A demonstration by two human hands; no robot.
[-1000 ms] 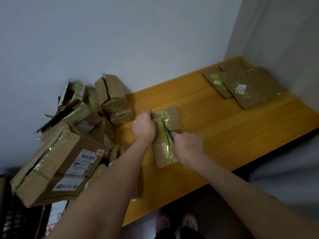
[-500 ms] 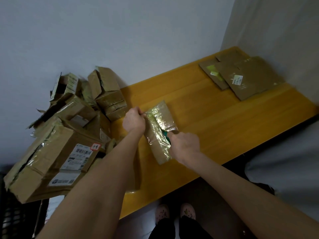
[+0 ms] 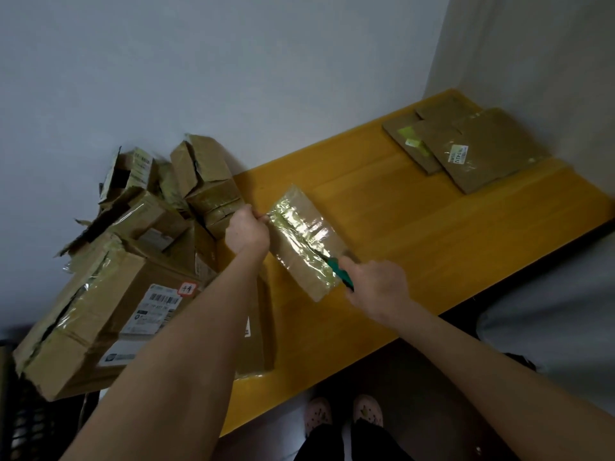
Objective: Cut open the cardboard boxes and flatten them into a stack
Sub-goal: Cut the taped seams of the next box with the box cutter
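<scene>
Both hands [image 3: 248, 231] on taped box [image 3: 307, 241] — green cutter [image 3: 340, 273]

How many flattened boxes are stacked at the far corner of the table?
3 visible: the white-label sheet on top, the green-patch sheet at left, a plain sheet behind; more may hide underneath.

Bare counter [image 3: 432, 234] is found between the taped box [image 3: 301, 237] and the flattened stack [image 3: 492, 151]; the left side is blocked by piled boxes [image 3: 100, 294].
</scene>
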